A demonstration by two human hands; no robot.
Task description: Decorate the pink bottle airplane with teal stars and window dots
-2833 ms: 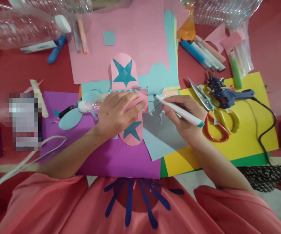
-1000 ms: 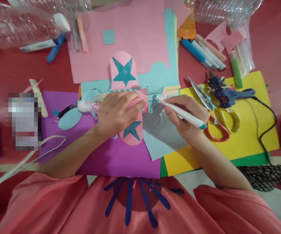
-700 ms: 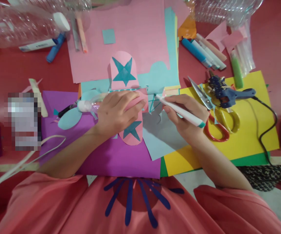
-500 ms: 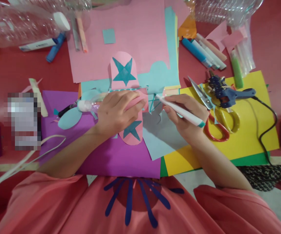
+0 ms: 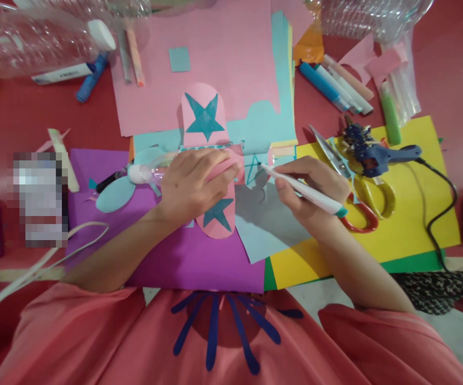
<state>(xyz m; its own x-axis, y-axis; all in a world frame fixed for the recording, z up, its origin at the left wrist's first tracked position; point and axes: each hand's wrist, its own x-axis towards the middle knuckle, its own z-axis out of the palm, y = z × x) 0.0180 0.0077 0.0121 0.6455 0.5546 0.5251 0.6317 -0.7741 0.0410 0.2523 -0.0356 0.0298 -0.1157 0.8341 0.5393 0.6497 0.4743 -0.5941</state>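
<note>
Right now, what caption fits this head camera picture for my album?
Left hand presses down a pink star-decorated paper craft while right hand draws with a white marker.

Left hand (image 5: 191, 184) hides craft's middle; bottle (image 5: 35, 43) cut off.

My white marker (image 5: 306, 190) has a teal end; the pink cutout (image 5: 204, 118) bears teal stars, lying over purple paper (image 5: 175, 256), beside yellow paper (image 5: 411, 214) and red-handled scissors (image 5: 360, 216)

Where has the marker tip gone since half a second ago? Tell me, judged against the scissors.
Yes. The marker tip has drawn slightly right, towards the scissors, in the right hand.
</note>
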